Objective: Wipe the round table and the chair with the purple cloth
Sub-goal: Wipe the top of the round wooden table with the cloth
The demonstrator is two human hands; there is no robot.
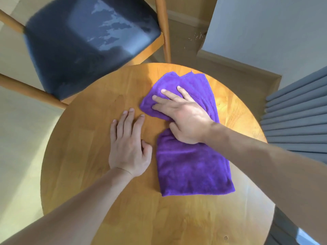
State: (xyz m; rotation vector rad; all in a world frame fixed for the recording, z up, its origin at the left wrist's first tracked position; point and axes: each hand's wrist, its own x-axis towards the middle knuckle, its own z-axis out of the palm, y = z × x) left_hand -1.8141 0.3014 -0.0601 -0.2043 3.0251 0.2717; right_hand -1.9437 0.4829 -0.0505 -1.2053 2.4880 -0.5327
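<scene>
Both forearms reach in over the round, honey-coloured wooden tabletop [99, 167]. One left hand [128, 147] lies flat and relaxed on bare wood, holding nothing. At two o'clock from it, the right hand [182, 117] presses a folded purple microfibre cloth [191, 167] with straight fingers. Up at eleven o'clock stands the wooden chair with a dark padded seat [79, 55], likely still unwiped. With only flat pressure, the loose cloth could bunch and skip patches.
</scene>
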